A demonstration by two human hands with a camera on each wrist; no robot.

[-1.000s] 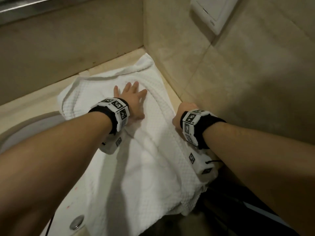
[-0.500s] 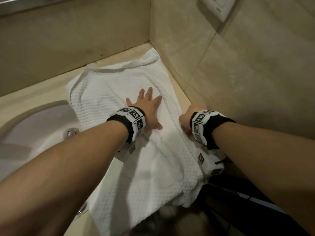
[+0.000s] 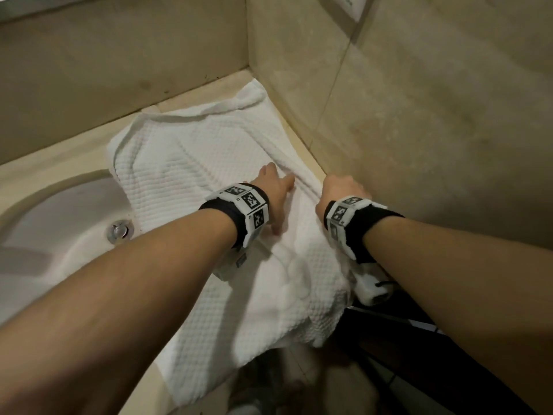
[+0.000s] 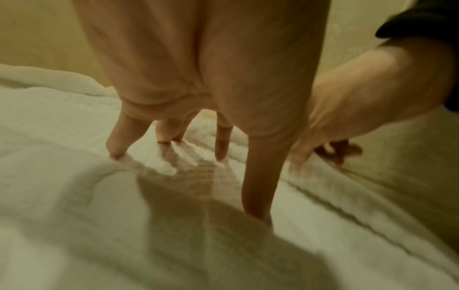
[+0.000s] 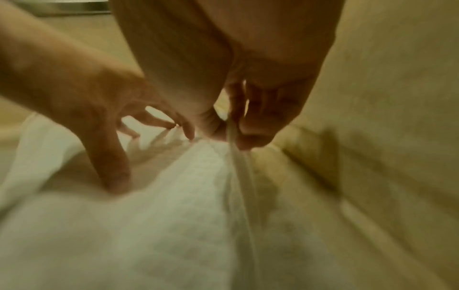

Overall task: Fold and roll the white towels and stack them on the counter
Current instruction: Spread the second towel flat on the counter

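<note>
Your left hand point(image 3: 273, 194) reaches in from 8 o'clock, forearm long across the head view, and sits on the white towel point(image 3: 191, 169) near frame center. Fingers point(image 4: 119, 143) are spread and straight, tips pressing down into the weave; thumb stretched toward 5 o'clock. Nothing gripped, just pressing flat.

Your right hand point(image 3: 341, 190) comes in from 4 o'clock, wrist bent down, knuckles up, just beside the left hand at its 3 o'clock. In the right wrist view your thumb and fingertips point(image 5: 250, 137) pinch the towel's right hem, lifting a thin edge of cloth off the counter point(image 3: 45, 172). Grasp is on the towel edge.

The towel lies spread on the counter in the corner, far end toward 12 o'clock against the wall point(image 3: 434, 130), left edge overlapping the sink point(image 3: 74, 211) rim at 9 o'clock, near end hanging over the counter front at 6 o'clock. Sink drain point(image 3: 118, 230) shows at 9 o'clock. Both wrist views are blurred.
</note>
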